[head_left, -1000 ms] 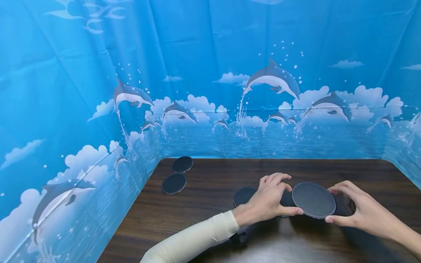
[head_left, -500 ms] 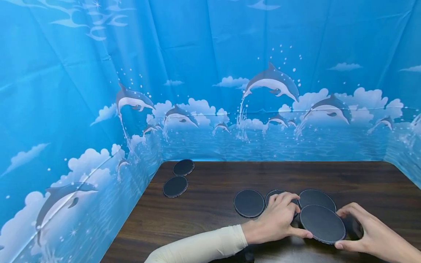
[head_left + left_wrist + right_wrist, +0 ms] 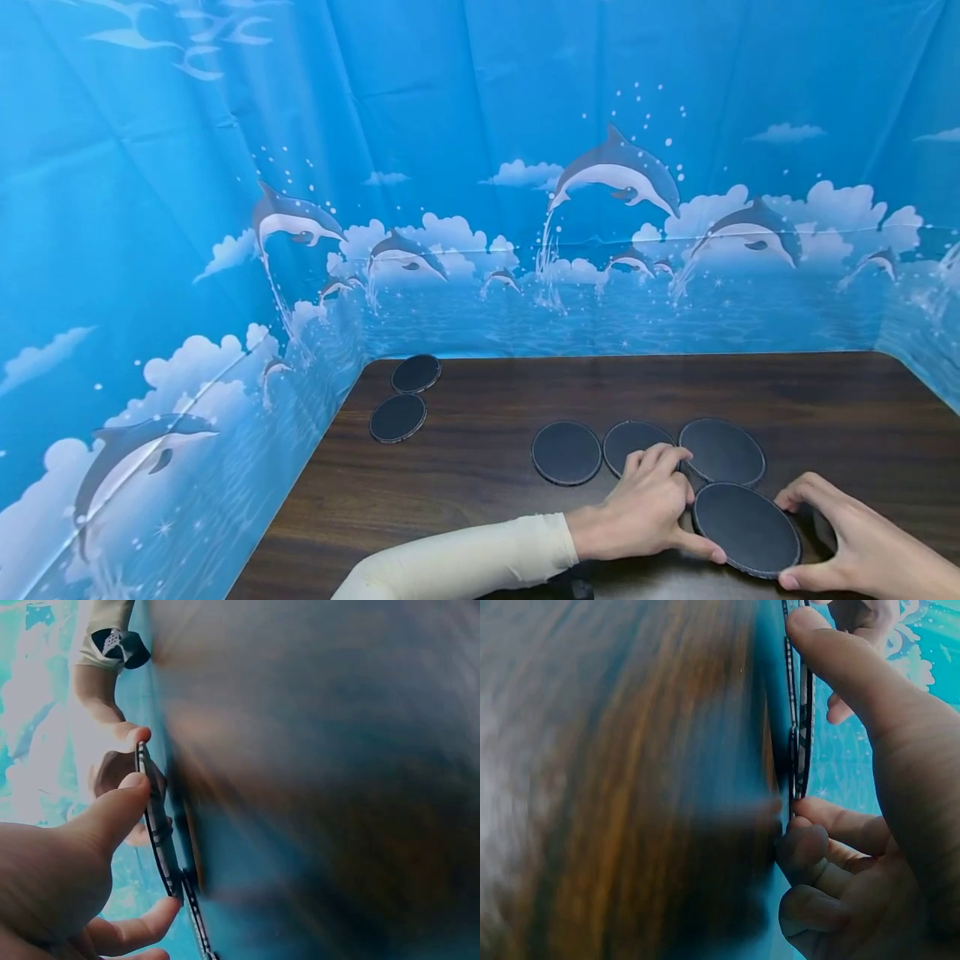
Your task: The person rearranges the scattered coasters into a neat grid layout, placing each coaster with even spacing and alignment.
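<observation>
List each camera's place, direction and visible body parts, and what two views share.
Head: worn there, facing forward and down over the table; left grip, left sleeve, right grip.
Left wrist: worn there, facing the held disc edgewise; left grip near, right grip, right sleeve beyond.
Right wrist: worn there, facing that disc edgewise; right grip near, part of left grip beyond.
Both wrist views share that disc.

At lower right, one disc (image 3: pixel 747 529) is held between the left hand (image 3: pixel 643 510) and the right hand (image 3: pixel 851 537), below a row of three discs (image 3: pixel 630 442), while a pair of discs (image 3: pixel 400 413) is placed left of centre.
</observation>
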Action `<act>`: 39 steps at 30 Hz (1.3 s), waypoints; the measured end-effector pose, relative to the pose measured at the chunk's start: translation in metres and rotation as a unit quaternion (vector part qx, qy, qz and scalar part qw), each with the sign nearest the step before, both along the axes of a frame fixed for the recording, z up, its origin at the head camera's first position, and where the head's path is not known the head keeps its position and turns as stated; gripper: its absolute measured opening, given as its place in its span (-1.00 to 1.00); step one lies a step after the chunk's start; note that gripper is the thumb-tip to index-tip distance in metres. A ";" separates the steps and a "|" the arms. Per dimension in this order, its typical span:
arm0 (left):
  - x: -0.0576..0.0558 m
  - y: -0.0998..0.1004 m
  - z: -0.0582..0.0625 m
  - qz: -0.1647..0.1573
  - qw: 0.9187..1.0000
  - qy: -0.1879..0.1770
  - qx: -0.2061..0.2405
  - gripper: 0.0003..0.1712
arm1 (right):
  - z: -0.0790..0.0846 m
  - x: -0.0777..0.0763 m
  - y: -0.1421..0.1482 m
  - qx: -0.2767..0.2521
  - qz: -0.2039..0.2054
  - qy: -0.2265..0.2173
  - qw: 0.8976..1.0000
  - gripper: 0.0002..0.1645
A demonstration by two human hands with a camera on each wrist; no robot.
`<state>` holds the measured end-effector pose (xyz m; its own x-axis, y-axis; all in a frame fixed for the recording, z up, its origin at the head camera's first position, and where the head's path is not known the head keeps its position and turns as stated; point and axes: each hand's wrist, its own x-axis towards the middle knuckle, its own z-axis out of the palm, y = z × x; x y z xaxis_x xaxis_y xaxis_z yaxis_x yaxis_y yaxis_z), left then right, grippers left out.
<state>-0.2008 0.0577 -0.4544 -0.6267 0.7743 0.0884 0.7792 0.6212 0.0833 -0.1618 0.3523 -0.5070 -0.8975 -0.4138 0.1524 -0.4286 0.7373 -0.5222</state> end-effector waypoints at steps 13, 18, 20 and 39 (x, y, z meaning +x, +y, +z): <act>0.007 0.007 0.000 0.004 0.997 0.034 -0.063 -0.40 | 0.003 -0.001 0.002 0.019 0.010 -0.034 0.999 -0.43; 0.007 0.008 -0.002 0.006 0.997 0.032 -0.065 -0.41 | 0.003 -0.002 0.002 0.021 0.016 -0.044 0.999 -0.45; 0.008 0.008 -0.003 0.009 0.997 0.035 -0.069 -0.40 | 0.003 -0.001 0.002 0.021 0.019 -0.039 0.999 -0.46; 0.011 0.012 -0.002 0.022 0.994 0.050 -0.095 -0.36 | 0.003 -0.003 0.009 0.023 0.046 -0.030 0.998 -0.46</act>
<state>-0.1896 0.0700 -0.4562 -0.6560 0.7548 0.0079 0.7492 0.6523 -0.1152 -0.1650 0.3611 -0.5039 -0.8623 -0.5004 0.0775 -0.4642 0.7200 -0.5158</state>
